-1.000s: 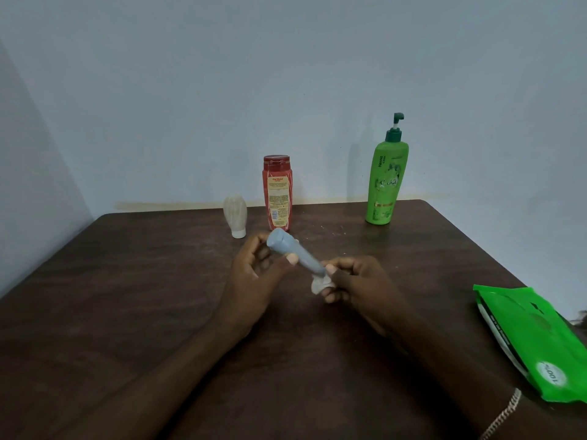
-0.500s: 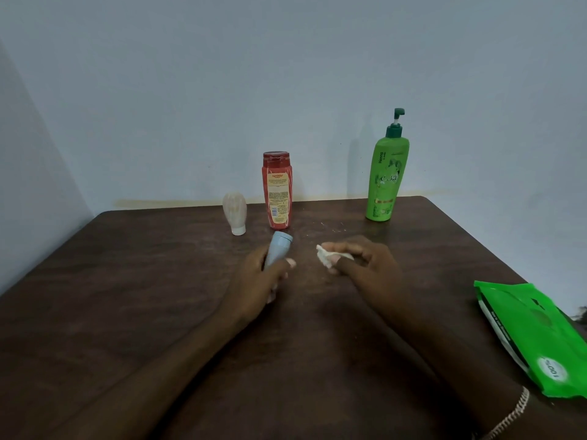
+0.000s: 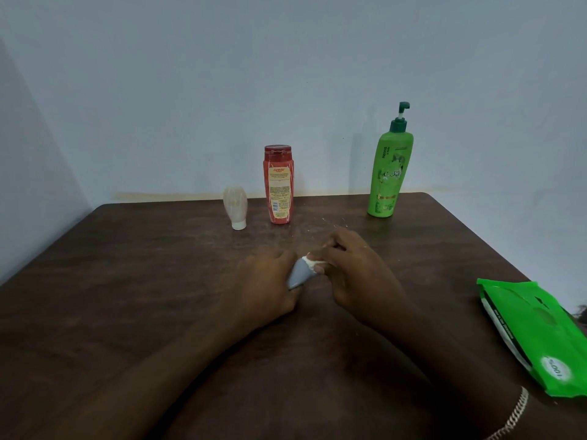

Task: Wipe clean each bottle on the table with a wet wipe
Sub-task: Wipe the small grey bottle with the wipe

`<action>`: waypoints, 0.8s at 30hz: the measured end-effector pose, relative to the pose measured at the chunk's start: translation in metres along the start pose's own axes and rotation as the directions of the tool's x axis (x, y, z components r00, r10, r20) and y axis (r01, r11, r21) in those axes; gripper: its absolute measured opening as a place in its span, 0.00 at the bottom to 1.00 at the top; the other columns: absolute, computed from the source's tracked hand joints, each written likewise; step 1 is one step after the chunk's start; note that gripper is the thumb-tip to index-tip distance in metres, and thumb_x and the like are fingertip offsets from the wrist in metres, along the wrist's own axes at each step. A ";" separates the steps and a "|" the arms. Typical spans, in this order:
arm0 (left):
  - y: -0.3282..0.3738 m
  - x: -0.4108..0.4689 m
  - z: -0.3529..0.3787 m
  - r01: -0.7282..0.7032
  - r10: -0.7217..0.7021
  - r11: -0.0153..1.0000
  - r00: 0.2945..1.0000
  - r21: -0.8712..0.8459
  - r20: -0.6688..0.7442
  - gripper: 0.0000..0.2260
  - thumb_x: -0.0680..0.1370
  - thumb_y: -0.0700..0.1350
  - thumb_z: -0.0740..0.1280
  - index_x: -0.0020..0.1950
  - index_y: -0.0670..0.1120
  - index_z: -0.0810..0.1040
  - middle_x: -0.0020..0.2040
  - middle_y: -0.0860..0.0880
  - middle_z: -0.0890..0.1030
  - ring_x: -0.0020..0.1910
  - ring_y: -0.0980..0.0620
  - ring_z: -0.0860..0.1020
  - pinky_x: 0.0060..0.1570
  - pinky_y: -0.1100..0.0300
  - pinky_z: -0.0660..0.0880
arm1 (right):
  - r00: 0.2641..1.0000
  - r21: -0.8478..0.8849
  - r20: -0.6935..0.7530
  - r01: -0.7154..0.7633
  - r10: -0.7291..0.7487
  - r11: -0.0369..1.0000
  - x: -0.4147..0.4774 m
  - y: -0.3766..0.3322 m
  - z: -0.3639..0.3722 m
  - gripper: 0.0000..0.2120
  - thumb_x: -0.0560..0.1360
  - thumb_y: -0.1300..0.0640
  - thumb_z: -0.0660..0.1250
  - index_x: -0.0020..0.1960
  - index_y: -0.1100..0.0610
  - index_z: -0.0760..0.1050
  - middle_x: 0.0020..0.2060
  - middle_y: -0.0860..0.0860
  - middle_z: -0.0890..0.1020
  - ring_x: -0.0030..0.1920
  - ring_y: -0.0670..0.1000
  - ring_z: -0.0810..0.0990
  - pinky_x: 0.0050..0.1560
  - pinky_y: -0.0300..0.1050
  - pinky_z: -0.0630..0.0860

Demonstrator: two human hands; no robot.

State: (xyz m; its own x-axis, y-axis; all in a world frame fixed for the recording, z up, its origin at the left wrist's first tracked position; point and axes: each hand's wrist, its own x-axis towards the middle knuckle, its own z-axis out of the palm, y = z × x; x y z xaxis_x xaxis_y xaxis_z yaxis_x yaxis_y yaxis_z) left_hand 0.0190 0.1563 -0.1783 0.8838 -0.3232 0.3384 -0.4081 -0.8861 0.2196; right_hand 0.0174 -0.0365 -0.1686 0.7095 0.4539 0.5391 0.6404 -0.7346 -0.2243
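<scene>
The left half of the counter (image 3: 111, 296) lies bare from its near edge to the back. Along the back stand a small whitish bottle (image 3: 235, 207) and a red bottle (image 3: 279, 184) just beside it, with a wide gap before the green pump bottle (image 3: 389, 173). Both hands and forearms fill the middle. A green wipes pack (image 3: 533, 331) blocks the right edge.

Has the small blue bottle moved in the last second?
Yes. The small blue bottle has come down from a raised tilt near the red bottle, lower and nearer the table, in the left hand.
</scene>
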 end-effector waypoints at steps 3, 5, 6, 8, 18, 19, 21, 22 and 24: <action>0.000 0.000 -0.005 -0.006 0.006 1.000 1.000 0.029 0.010 0.16 0.76 0.56 0.71 0.60 0.51 0.76 0.53 0.54 0.80 0.49 0.54 0.78 0.49 0.58 0.77 | 1.000 -0.009 -0.013 0.010 -0.010 1.000 0.000 -0.004 0.000 0.10 0.71 0.64 0.71 0.51 0.58 0.80 0.48 0.51 0.73 0.46 0.47 0.70 0.42 0.39 0.68; 0.002 -0.001 -0.004 0.104 -0.098 0.975 0.994 -0.195 0.045 0.12 0.75 0.53 0.72 0.56 0.51 0.80 0.48 0.54 0.82 0.45 0.55 0.79 0.44 0.62 0.75 | 0.999 -0.025 -0.023 0.049 -0.049 0.999 -0.001 -0.008 0.001 0.09 0.72 0.63 0.71 0.51 0.58 0.79 0.47 0.51 0.73 0.46 0.46 0.68 0.42 0.39 0.66; 0.002 -0.001 -0.003 0.165 -0.150 0.940 0.986 -0.299 0.075 0.10 0.75 0.51 0.73 0.55 0.51 0.81 0.46 0.54 0.82 0.43 0.54 0.79 0.42 0.63 0.74 | 0.997 -0.040 -0.021 0.069 -0.070 0.997 -0.001 -0.011 0.002 0.09 0.72 0.62 0.71 0.52 0.57 0.78 0.47 0.52 0.74 0.45 0.45 0.67 0.42 0.38 0.65; 0.002 -0.002 -0.001 0.237 -0.208 0.879 0.971 -0.413 0.114 0.09 0.75 0.51 0.73 0.55 0.52 0.82 0.44 0.54 0.83 0.41 0.55 0.80 0.41 0.62 0.75 | 0.996 -0.074 -0.002 0.086 -0.086 0.994 -0.002 -0.014 0.004 0.11 0.70 0.62 0.73 0.52 0.57 0.78 0.48 0.52 0.74 0.46 0.44 0.65 0.42 0.38 0.64; -0.003 -0.009 0.003 -0.395 0.416 0.901 0.903 0.179 -0.102 0.15 0.69 0.53 0.74 0.51 0.48 0.79 0.43 0.52 0.82 0.35 0.54 0.79 0.32 0.65 0.67 | 0.984 0.221 0.099 -0.170 0.152 0.960 0.004 -0.003 -0.011 0.04 0.75 0.57 0.70 0.42 0.56 0.81 0.41 0.49 0.78 0.42 0.48 0.76 0.43 0.44 0.72; -0.003 -0.009 0.003 -0.424 0.444 0.888 0.891 0.176 -0.093 0.16 0.68 0.53 0.74 0.51 0.48 0.79 0.43 0.52 0.82 0.35 0.55 0.79 0.32 0.66 0.68 | 0.972 0.285 0.150 -0.220 0.183 0.933 0.004 0.000 -0.015 0.04 0.75 0.56 0.70 0.44 0.55 0.83 0.41 0.48 0.81 0.42 0.47 0.78 0.44 0.44 0.74; 0.000 -0.010 0.002 -0.405 0.410 0.911 0.910 0.077 -0.061 0.18 0.69 0.55 0.73 0.55 0.49 0.78 0.45 0.52 0.83 0.38 0.54 0.80 0.34 0.63 0.74 | 0.930 0.472 0.289 -0.344 0.227 0.811 0.004 0.008 -0.020 0.05 0.75 0.56 0.70 0.46 0.55 0.85 0.41 0.49 0.85 0.43 0.50 0.82 0.48 0.50 0.79; 0.001 -0.010 0.001 -0.368 0.368 0.930 0.928 0.001 -0.059 0.17 0.70 0.55 0.72 0.56 0.50 0.77 0.46 0.53 0.82 0.40 0.55 0.80 0.37 0.61 0.76 | 0.906 0.570 0.347 -0.408 0.242 0.713 0.002 0.011 -0.022 0.07 0.74 0.57 0.69 0.47 0.57 0.85 0.43 0.52 0.86 0.47 0.54 0.83 0.52 0.55 0.79; 0.002 -0.010 0.000 -0.269 0.261 0.947 0.963 -0.176 -0.063 0.14 0.72 0.53 0.72 0.56 0.55 0.75 0.46 0.59 0.78 0.42 0.60 0.77 0.43 0.63 0.76 | 0.860 0.726 0.421 -0.510 0.288 0.461 0.000 0.018 -0.021 0.11 0.71 0.59 0.68 0.49 0.64 0.84 0.48 0.60 0.85 0.54 0.66 0.81 0.60 0.64 0.75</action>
State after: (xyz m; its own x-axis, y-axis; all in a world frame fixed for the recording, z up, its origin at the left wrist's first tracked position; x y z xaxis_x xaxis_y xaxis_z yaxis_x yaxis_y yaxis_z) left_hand 0.0095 0.1576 -0.1812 0.7302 -0.5222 0.4406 -0.6641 -0.6941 0.2778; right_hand 0.0224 -0.0601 -0.1561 0.9185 0.3912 0.0576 0.1475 -0.2037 -0.9679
